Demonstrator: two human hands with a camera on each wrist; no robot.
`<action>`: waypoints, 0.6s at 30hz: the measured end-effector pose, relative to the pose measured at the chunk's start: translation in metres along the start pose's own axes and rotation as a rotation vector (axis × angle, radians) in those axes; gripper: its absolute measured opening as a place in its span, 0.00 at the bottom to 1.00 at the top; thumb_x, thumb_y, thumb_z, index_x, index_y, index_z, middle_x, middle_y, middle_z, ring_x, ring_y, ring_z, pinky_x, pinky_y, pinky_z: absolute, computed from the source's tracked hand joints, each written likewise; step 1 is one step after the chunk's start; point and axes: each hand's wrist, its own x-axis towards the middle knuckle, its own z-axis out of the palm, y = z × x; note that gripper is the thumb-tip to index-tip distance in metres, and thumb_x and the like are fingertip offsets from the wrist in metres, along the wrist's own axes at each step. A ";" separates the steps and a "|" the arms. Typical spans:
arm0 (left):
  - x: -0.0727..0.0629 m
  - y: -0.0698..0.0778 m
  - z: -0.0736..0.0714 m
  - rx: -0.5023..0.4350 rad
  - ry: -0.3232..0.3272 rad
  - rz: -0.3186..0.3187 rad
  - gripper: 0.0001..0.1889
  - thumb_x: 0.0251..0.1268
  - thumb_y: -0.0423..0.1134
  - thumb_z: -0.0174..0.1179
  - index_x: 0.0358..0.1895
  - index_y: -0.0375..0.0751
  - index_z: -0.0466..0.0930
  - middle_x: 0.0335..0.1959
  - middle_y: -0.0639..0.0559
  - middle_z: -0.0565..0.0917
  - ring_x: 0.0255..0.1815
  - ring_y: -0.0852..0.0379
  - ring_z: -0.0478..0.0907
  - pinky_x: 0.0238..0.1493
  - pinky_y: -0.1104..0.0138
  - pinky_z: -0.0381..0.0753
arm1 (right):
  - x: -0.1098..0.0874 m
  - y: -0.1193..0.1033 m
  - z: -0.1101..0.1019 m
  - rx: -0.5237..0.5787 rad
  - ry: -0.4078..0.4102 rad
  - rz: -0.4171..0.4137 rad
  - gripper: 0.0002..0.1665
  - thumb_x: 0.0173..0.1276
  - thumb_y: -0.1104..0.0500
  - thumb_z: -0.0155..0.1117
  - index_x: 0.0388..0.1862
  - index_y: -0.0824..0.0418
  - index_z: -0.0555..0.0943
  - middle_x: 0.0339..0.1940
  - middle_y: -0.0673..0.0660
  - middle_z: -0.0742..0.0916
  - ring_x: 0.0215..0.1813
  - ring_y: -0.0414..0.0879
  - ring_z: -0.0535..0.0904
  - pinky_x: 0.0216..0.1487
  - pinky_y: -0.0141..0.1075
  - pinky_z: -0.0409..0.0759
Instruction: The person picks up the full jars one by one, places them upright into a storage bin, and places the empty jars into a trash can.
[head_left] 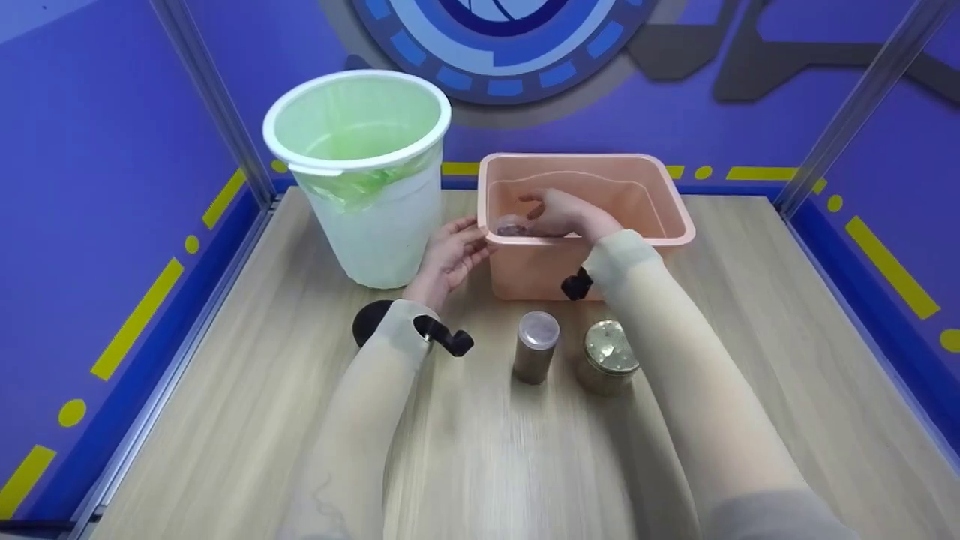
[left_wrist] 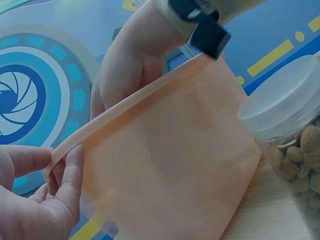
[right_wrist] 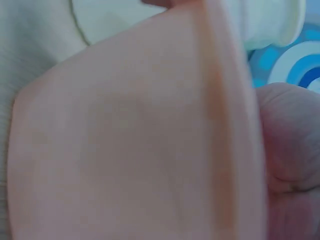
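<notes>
A pink plastic bin (head_left: 547,268) stands at the back of the table. My left hand (head_left: 450,255) pinches its rim at the left corner, thumb and fingers on either side in the left wrist view. My right hand (head_left: 559,214) reaches over the near rim into the bin. Beside its fingertips, inside the bin's left end, is a clear-lidded container (head_left: 512,225); the near wall hides its lower part. In the right wrist view the bin wall covers most of the right hand (right_wrist: 292,145), so its hold on the container cannot be made out.
A tall white bucket (head_left: 375,217) with a green liner stands left of the bin. Before the bin stand a slim clear-lidded jar (head_left: 535,349) and a wider gold-lidded tin (head_left: 609,352). A dark round object (head_left: 370,321) lies partly behind the left wrist. Blue panels surround the table.
</notes>
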 end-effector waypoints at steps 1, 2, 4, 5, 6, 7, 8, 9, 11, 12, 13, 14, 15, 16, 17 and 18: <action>0.000 0.000 0.000 0.001 0.001 -0.001 0.25 0.74 0.22 0.53 0.72 0.27 0.66 0.72 0.26 0.71 0.47 0.49 0.81 0.40 0.68 0.91 | -0.006 0.000 -0.003 0.017 0.004 -0.011 0.42 0.72 0.58 0.65 0.82 0.53 0.62 0.73 0.64 0.78 0.66 0.57 0.79 0.68 0.49 0.81; 0.000 0.000 0.000 0.000 0.002 -0.001 0.25 0.74 0.22 0.54 0.72 0.27 0.66 0.72 0.26 0.71 0.47 0.49 0.81 0.40 0.68 0.91 | -0.011 0.002 -0.005 0.030 0.015 -0.030 0.42 0.72 0.58 0.66 0.81 0.54 0.62 0.74 0.65 0.77 0.68 0.58 0.78 0.69 0.50 0.81; -0.001 0.000 0.000 0.004 0.006 0.001 0.25 0.74 0.22 0.54 0.72 0.28 0.67 0.72 0.26 0.71 0.46 0.50 0.81 0.41 0.68 0.92 | -0.023 0.003 -0.010 0.047 0.052 -0.070 0.40 0.71 0.59 0.66 0.80 0.57 0.64 0.75 0.65 0.76 0.70 0.59 0.77 0.70 0.52 0.80; -0.001 0.000 0.000 0.002 0.004 0.002 0.25 0.74 0.22 0.54 0.72 0.28 0.67 0.72 0.27 0.71 0.47 0.49 0.81 0.41 0.68 0.92 | -0.030 0.005 -0.012 0.044 0.078 -0.102 0.38 0.71 0.59 0.65 0.78 0.58 0.66 0.74 0.66 0.76 0.70 0.60 0.78 0.70 0.53 0.80; -0.001 -0.001 0.000 0.005 0.003 0.003 0.25 0.74 0.23 0.55 0.71 0.28 0.68 0.72 0.27 0.71 0.49 0.48 0.81 0.42 0.67 0.92 | -0.038 0.007 -0.013 0.043 0.107 -0.136 0.36 0.71 0.59 0.65 0.77 0.60 0.68 0.73 0.66 0.77 0.70 0.62 0.77 0.72 0.54 0.78; -0.001 -0.001 0.000 0.006 0.002 0.002 0.25 0.74 0.23 0.55 0.71 0.28 0.68 0.72 0.27 0.71 0.50 0.48 0.80 0.43 0.67 0.92 | -0.046 0.010 -0.014 0.045 0.140 -0.177 0.34 0.71 0.60 0.64 0.75 0.62 0.70 0.72 0.67 0.78 0.71 0.63 0.77 0.72 0.55 0.78; -0.001 -0.001 -0.001 0.005 0.002 0.001 0.24 0.74 0.23 0.55 0.71 0.28 0.68 0.72 0.27 0.72 0.51 0.47 0.80 0.43 0.67 0.92 | -0.056 0.013 -0.015 0.048 0.175 -0.220 0.32 0.71 0.60 0.64 0.73 0.63 0.72 0.70 0.68 0.80 0.70 0.63 0.77 0.72 0.54 0.78; -0.001 -0.002 -0.001 0.006 0.003 0.000 0.24 0.74 0.23 0.55 0.71 0.29 0.69 0.71 0.28 0.72 0.54 0.45 0.81 0.44 0.67 0.92 | -0.067 0.016 -0.015 0.062 0.205 -0.259 0.30 0.72 0.61 0.65 0.71 0.64 0.73 0.69 0.67 0.81 0.69 0.63 0.79 0.71 0.52 0.79; -0.002 -0.002 -0.001 0.002 0.002 -0.003 0.24 0.74 0.23 0.55 0.71 0.29 0.68 0.72 0.28 0.72 0.61 0.41 0.79 0.45 0.66 0.92 | -0.089 0.024 -0.013 0.112 0.258 -0.327 0.27 0.73 0.61 0.66 0.69 0.65 0.75 0.66 0.67 0.83 0.65 0.60 0.82 0.66 0.45 0.83; -0.002 -0.002 -0.001 0.002 0.005 -0.005 0.24 0.74 0.23 0.55 0.71 0.30 0.69 0.72 0.29 0.72 0.64 0.39 0.78 0.46 0.66 0.92 | -0.101 0.029 -0.012 0.154 0.277 -0.352 0.26 0.73 0.62 0.66 0.68 0.66 0.76 0.65 0.67 0.84 0.63 0.58 0.84 0.63 0.41 0.85; -0.002 -0.003 -0.001 0.000 0.008 -0.008 0.24 0.73 0.23 0.56 0.71 0.30 0.69 0.72 0.29 0.72 0.68 0.38 0.76 0.47 0.65 0.92 | -0.111 0.034 -0.009 0.206 0.287 -0.374 0.25 0.74 0.62 0.66 0.68 0.66 0.76 0.64 0.67 0.85 0.60 0.55 0.85 0.60 0.37 0.86; -0.002 -0.003 -0.001 -0.004 0.010 -0.007 0.25 0.73 0.23 0.56 0.71 0.30 0.69 0.73 0.29 0.71 0.71 0.36 0.74 0.47 0.65 0.92 | -0.122 0.039 -0.006 0.264 0.288 -0.392 0.25 0.74 0.62 0.66 0.68 0.67 0.76 0.63 0.66 0.85 0.58 0.51 0.87 0.57 0.33 0.86; -0.002 -0.002 -0.001 -0.007 0.011 -0.006 0.25 0.73 0.24 0.57 0.71 0.30 0.69 0.73 0.29 0.71 0.72 0.35 0.73 0.48 0.64 0.92 | -0.132 0.045 -0.003 0.319 0.283 -0.416 0.26 0.74 0.63 0.65 0.68 0.68 0.75 0.63 0.66 0.85 0.57 0.48 0.87 0.55 0.31 0.87; -0.002 -0.002 0.000 -0.009 0.011 -0.004 0.25 0.73 0.23 0.57 0.71 0.30 0.69 0.74 0.29 0.70 0.72 0.35 0.73 0.49 0.64 0.91 | -0.141 0.052 0.001 0.374 0.271 -0.442 0.26 0.74 0.65 0.65 0.68 0.69 0.74 0.63 0.65 0.85 0.56 0.46 0.87 0.53 0.29 0.87; -0.002 -0.002 0.000 -0.012 0.010 -0.003 0.25 0.72 0.23 0.57 0.71 0.30 0.69 0.74 0.29 0.70 0.72 0.35 0.73 0.50 0.63 0.91 | -0.150 0.060 0.006 0.426 0.251 -0.474 0.26 0.73 0.67 0.64 0.68 0.70 0.73 0.63 0.66 0.85 0.57 0.46 0.87 0.53 0.29 0.87; -0.001 -0.002 0.000 -0.012 0.011 -0.002 0.25 0.72 0.23 0.57 0.71 0.30 0.69 0.74 0.29 0.70 0.72 0.36 0.73 0.51 0.63 0.91 | -0.157 0.068 0.011 0.466 0.224 -0.508 0.27 0.72 0.69 0.64 0.69 0.72 0.72 0.64 0.67 0.84 0.59 0.46 0.86 0.55 0.29 0.87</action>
